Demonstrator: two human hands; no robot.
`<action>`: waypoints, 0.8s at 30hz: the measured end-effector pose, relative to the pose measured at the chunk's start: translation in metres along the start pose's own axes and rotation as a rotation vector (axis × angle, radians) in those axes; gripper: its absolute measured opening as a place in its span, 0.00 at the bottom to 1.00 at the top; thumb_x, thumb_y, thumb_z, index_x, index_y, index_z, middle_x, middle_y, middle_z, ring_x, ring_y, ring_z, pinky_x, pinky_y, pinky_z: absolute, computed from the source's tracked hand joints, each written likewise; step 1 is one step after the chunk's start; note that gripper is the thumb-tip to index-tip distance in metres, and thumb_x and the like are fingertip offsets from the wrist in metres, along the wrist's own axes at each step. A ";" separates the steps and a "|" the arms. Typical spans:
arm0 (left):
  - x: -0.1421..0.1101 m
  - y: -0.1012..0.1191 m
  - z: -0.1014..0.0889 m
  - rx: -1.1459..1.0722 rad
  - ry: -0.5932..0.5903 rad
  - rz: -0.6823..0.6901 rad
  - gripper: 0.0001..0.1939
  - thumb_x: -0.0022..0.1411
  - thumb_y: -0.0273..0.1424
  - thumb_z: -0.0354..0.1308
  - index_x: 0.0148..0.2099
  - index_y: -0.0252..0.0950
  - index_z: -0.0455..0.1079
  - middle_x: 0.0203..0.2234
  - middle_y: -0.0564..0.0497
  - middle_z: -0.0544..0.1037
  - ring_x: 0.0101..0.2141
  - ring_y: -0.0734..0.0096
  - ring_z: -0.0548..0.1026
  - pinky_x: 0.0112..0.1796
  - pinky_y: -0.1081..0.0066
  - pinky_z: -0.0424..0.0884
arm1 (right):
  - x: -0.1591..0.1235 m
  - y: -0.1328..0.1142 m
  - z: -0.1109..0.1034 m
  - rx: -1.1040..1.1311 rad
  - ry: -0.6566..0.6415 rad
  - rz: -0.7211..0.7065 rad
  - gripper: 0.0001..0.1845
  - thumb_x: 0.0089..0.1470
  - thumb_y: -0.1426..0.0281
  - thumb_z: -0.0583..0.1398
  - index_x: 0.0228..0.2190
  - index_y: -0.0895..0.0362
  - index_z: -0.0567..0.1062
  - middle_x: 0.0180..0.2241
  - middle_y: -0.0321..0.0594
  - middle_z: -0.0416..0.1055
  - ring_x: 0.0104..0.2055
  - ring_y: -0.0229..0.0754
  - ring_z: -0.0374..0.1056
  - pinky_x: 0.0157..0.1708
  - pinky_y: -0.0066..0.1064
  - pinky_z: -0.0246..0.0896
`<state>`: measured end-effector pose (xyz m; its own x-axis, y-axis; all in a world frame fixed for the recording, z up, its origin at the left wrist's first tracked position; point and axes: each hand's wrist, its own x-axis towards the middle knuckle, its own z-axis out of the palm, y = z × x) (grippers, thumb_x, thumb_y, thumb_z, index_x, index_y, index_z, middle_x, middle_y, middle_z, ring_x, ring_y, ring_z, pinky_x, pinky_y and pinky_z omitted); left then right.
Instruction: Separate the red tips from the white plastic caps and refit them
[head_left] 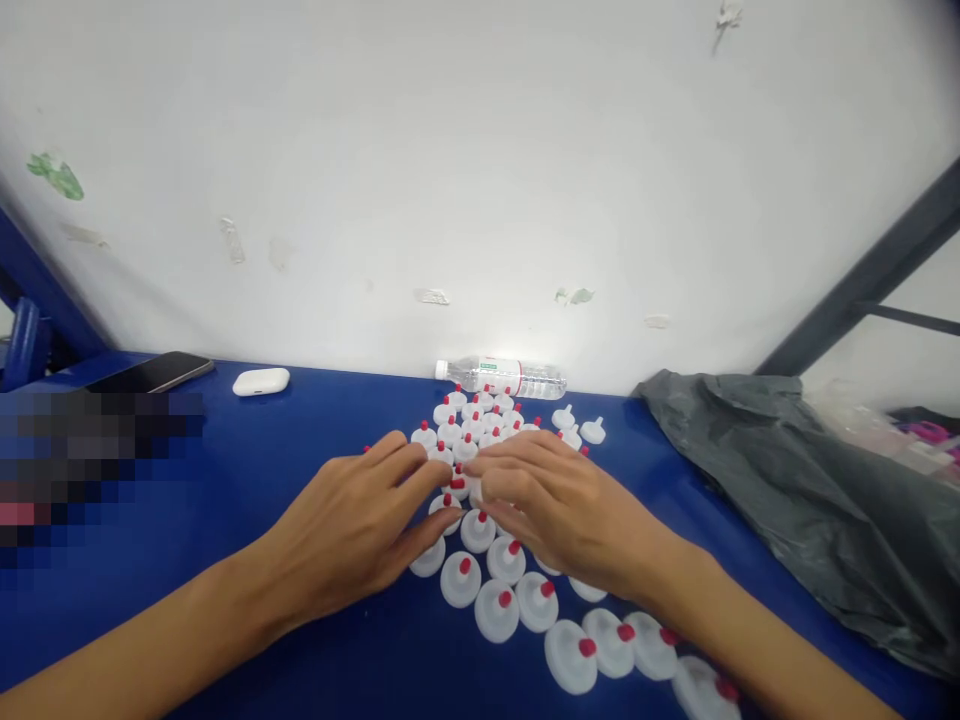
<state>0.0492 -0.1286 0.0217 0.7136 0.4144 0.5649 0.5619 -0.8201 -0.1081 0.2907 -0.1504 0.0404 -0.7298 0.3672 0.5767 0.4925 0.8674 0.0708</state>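
Note:
Many small white plastic discs, each with a raised stem and red tip (497, 610), stand in a loose cluster on the blue tabletop (330, 660). My left hand (375, 510) reaches in from the left, thumb and index finger apart beside the discs. A small red cap (457, 484) lies at its index fingertip. From the right, my right hand (559, 495) curls over the cluster. Its fingers seem closed on a whitish disc (477, 490), mostly covered by the fingers. Several discs are hidden beneath this hand.
Behind the cluster a clear bottle (540, 380) lies against the wall. Two white pieces without red tips (593, 431) sit to its front right. A white earbud case (261, 381) and a phone (161, 373) are at left. A dark plastic bag (795, 500) spreads at right.

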 end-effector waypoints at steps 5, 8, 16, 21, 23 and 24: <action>0.000 0.005 0.003 0.036 0.019 0.030 0.12 0.74 0.36 0.47 0.40 0.39 0.68 0.29 0.50 0.74 0.31 0.68 0.69 0.26 0.69 0.62 | 0.002 -0.008 0.001 -0.012 0.025 -0.053 0.09 0.64 0.79 0.57 0.43 0.55 0.67 0.43 0.43 0.80 0.46 0.43 0.75 0.48 0.38 0.72; 0.001 0.009 0.002 -0.033 -0.001 0.047 0.12 0.75 0.33 0.44 0.41 0.39 0.66 0.30 0.50 0.74 0.30 0.68 0.69 0.25 0.68 0.62 | 0.002 -0.010 0.005 0.000 0.033 -0.083 0.09 0.64 0.80 0.56 0.42 0.55 0.68 0.42 0.42 0.80 0.47 0.42 0.75 0.49 0.37 0.71; 0.002 -0.001 -0.016 -0.221 0.040 -0.189 0.17 0.72 0.27 0.42 0.27 0.40 0.54 0.19 0.53 0.63 0.23 0.70 0.60 0.26 0.65 0.59 | -0.022 0.045 -0.017 -0.133 0.061 0.269 0.07 0.66 0.70 0.57 0.45 0.51 0.70 0.44 0.42 0.78 0.48 0.47 0.74 0.47 0.41 0.72; 0.003 -0.034 -0.008 0.015 -0.011 -0.413 0.13 0.70 0.34 0.44 0.32 0.39 0.62 0.22 0.52 0.67 0.26 0.67 0.66 0.27 0.65 0.59 | -0.050 0.094 -0.020 -0.175 -0.001 0.608 0.15 0.68 0.61 0.53 0.48 0.52 0.75 0.50 0.45 0.76 0.51 0.52 0.73 0.52 0.47 0.68; 0.002 -0.045 -0.003 0.062 -0.075 -0.516 0.11 0.69 0.35 0.46 0.34 0.40 0.64 0.25 0.51 0.71 0.29 0.64 0.70 0.28 0.66 0.60 | -0.056 0.101 -0.014 -0.134 -0.092 0.599 0.19 0.70 0.60 0.50 0.51 0.52 0.75 0.53 0.45 0.75 0.56 0.53 0.70 0.57 0.49 0.63; 0.001 -0.050 -0.001 0.076 -0.104 -0.552 0.10 0.68 0.34 0.46 0.34 0.40 0.65 0.27 0.50 0.73 0.31 0.63 0.71 0.28 0.65 0.61 | -0.058 0.103 -0.012 -0.111 -0.130 0.587 0.20 0.70 0.60 0.48 0.52 0.52 0.75 0.54 0.45 0.75 0.58 0.53 0.69 0.58 0.50 0.61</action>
<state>0.0216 -0.0874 0.0290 0.3406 0.8137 0.4711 0.8892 -0.4416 0.1200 0.3891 -0.0867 0.0236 -0.3702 0.8174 0.4413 0.8714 0.4702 -0.1401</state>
